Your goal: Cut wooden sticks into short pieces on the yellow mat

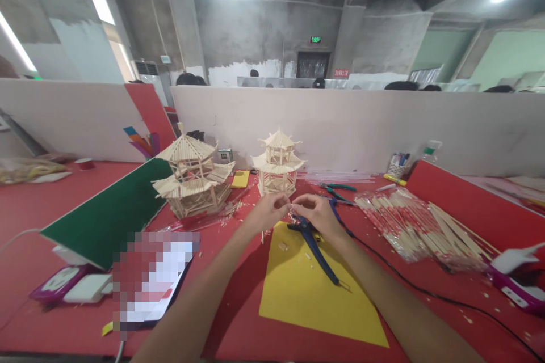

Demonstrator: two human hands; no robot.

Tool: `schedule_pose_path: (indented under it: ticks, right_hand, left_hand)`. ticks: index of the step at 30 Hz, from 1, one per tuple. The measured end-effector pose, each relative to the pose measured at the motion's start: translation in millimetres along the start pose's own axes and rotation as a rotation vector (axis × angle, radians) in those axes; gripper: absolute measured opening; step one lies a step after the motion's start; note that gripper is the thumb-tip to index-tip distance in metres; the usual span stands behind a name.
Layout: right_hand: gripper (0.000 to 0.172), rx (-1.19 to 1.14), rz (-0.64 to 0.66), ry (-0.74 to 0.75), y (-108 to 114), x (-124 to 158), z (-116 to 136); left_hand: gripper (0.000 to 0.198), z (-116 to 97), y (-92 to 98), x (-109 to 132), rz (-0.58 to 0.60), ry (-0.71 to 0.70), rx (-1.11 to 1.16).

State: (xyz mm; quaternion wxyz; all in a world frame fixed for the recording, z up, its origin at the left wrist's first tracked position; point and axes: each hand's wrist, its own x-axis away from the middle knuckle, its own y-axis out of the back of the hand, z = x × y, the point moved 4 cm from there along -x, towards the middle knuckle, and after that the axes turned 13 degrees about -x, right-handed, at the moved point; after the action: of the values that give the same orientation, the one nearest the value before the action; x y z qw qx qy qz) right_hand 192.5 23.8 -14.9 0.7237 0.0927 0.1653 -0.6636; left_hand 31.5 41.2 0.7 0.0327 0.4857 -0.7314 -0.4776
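Observation:
My left hand (272, 211) and my right hand (315, 214) meet fingertip to fingertip, both closed in a pinch. Whatever lies between the fingers is too small to make out. Just behind them stands a small two-tiered pavilion model (279, 165) of pale wooden sticks. Under my right hand lies a dark blue long-handled tool (317, 252) with a wire loop at its end, resembling cutters. It rests on a yellow sheet (310, 306) among small wood scraps. Beside my right hand is a blue tool with a black cable (336, 216), partly hidden.
A larger stick pavilion (189, 178) stands left, before a green board (114, 210). Bagged wooden sticks (409, 224) lie right, near a red board (477, 198). Green-handled pliers (340, 188) lie behind. A tablet-like device (164, 289), partly pixelated, and power sockets (62, 283) occupy the left front.

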Motion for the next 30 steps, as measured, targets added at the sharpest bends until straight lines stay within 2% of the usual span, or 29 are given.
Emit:
schedule_pose_path:
  ticks: [13, 15, 17, 19, 21, 23, 26, 28, 30]
  right_hand:
    - [0.027, -0.081, 0.049, -0.07, -3, -1, -5]
    - [0.028, -0.028, 0.039, -0.064, 0, -2, -1]
    - [0.027, 0.152, 0.044, -0.018, 3, -1, 8]
    - [0.027, 0.478, 0.083, 0.049, 4, 3, 19]
    - [0.033, 0.85, 0.147, 0.027, 3, 11, 24]
    - [0.05, 1.14, 0.187, -0.055, 1, 21, 26]
    - [0.084, 1.383, 0.269, -0.283, 1, 37, 23]
    - [0.095, 1.449, 0.308, -0.386, 1, 43, 22]
    - [0.096, 1.476, 0.332, -0.438, 2, 46, 21]
  left_hand:
    - [0.017, 6, 3.4, -3, 0.018, 0.001, 0.052]
    - [0.018, 9, 7.3, -2, 0.02, 0.02, 0.052]
    - [0.02, 14, 12.5, -2, 0.009, 0.055, 0.042]
    - [0.019, 21, 17.9, -2, -0.015, 0.086, 0.028]
    - [0.017, 30, 22.3, -2, -0.048, 0.106, 0.019]
    - [0.016, 40, 25.1, -3, -0.08, 0.121, 0.013]
    - [0.015, 53, 27.1, -3, -0.1, 0.137, 0.002]
    - [0.016, 57, 28.8, -4, -0.117, 0.143, -0.002]
    - [0.016, 59, 30.5, -4, -0.122, 0.151, 0.004]
